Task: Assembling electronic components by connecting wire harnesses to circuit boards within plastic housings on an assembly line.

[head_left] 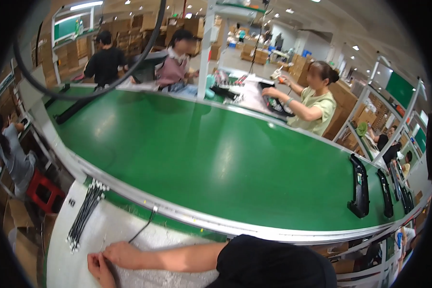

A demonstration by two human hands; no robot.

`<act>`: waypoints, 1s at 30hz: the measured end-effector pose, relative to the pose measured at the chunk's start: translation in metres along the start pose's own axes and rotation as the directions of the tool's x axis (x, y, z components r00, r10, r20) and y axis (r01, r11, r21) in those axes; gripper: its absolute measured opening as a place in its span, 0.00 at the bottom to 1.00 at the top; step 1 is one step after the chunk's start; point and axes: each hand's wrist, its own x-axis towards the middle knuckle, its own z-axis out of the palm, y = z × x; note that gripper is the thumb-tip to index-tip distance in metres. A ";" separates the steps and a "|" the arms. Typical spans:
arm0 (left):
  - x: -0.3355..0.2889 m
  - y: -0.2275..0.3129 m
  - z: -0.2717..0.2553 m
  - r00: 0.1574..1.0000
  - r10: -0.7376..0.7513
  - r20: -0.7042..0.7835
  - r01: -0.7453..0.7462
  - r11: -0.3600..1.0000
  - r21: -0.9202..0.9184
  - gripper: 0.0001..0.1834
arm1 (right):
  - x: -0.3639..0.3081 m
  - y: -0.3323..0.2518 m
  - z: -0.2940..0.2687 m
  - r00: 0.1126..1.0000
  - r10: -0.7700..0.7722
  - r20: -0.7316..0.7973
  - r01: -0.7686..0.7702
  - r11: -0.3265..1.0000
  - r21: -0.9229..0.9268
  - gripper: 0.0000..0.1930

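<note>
A thin black cable [143, 232] with a white connector at its far end runs across the white work surface to my right hand [122, 254]. My right fingers are closed on that cable's near end. My left hand [100, 270] meets it fingertip to fingertip, closed in a pinch. Whatever sits between the left fingers is hidden. Just beyond my hands, to the left, lies a bundle of black cables [85, 215] with white connectors at both ends.
A green conveyor belt [197, 149] with a metal rail [177, 211] passes beyond the work surface. Long black plastic housings [359, 187] lie at its right end, another dark housing [74, 110] at far left. Across the belt, a person [314, 98] handles a black part. A red stool [44, 189] stands left.
</note>
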 end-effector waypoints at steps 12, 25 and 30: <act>0.003 0.016 0.005 0.995 -0.073 0.063 0.071 0.997 0.029 0.10 | 0.021 0.025 -0.062 0.997 0.083 0.001 -0.073 0.884 -0.462 0.04; 0.010 0.039 0.033 0.994 -0.050 -0.098 0.069 0.977 0.202 0.11 | 0.178 0.175 -0.158 0.978 0.161 -0.132 -0.205 0.632 -0.747 0.06; -0.002 0.045 0.014 0.993 -0.099 -0.058 0.110 0.966 0.233 0.12 | 0.242 0.195 -0.108 0.930 0.340 -0.142 -0.343 0.659 -0.669 0.14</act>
